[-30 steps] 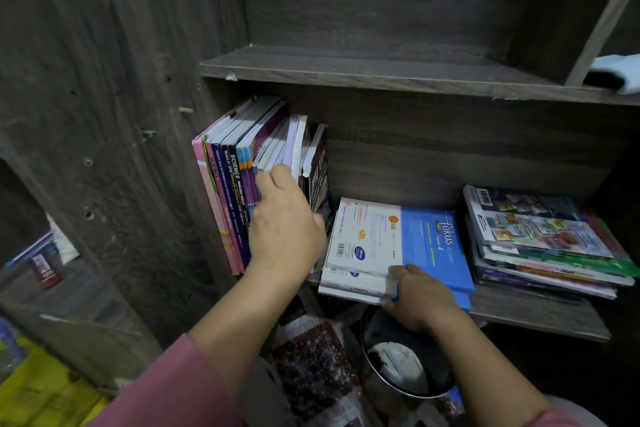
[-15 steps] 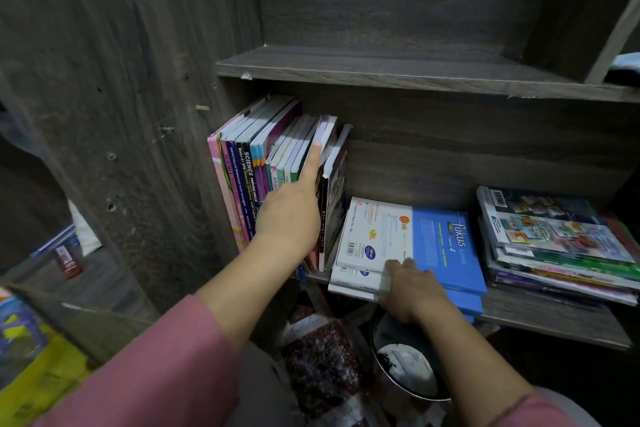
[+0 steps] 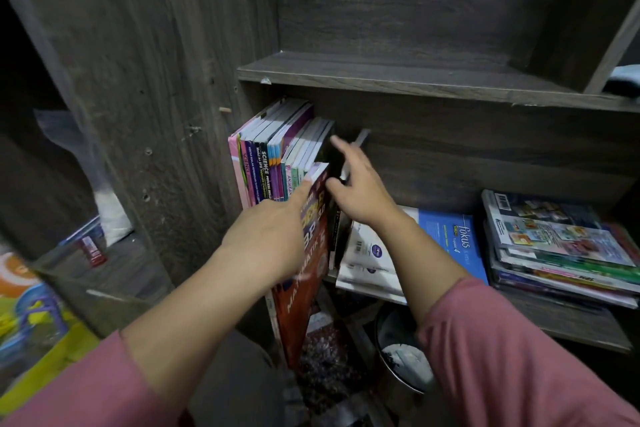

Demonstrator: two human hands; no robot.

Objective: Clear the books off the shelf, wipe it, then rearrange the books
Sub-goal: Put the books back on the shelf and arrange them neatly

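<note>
On the left end of the lower shelf (image 3: 571, 329), my left hand (image 3: 270, 239) grips the red maths book (image 3: 304, 288), forefinger laid straight along its top edge. The book leans out of the row of upright books (image 3: 273, 156), its lower end hanging past the shelf's front edge. My right hand (image 3: 363, 191) is open with fingers spread beside the dark book (image 3: 330, 159) that stands next in the row; I cannot tell whether it touches it.

These look like thin paperback workbooks with glossy covers, so each should be light, but floppy and slick. Held by one corner, the red one would probably bend and slide, so I judge the spine near its middle the best place to hold, with my thumb on one cover and my fingers on the other. The upright row leans on itself, and with one book out, its neighbours may tip over.

The flat pile under the blue book (image 3: 453, 246) and the stack at the right (image 3: 561, 246) look heavier and uneven. I would lift each from underneath with both hands.
</note>
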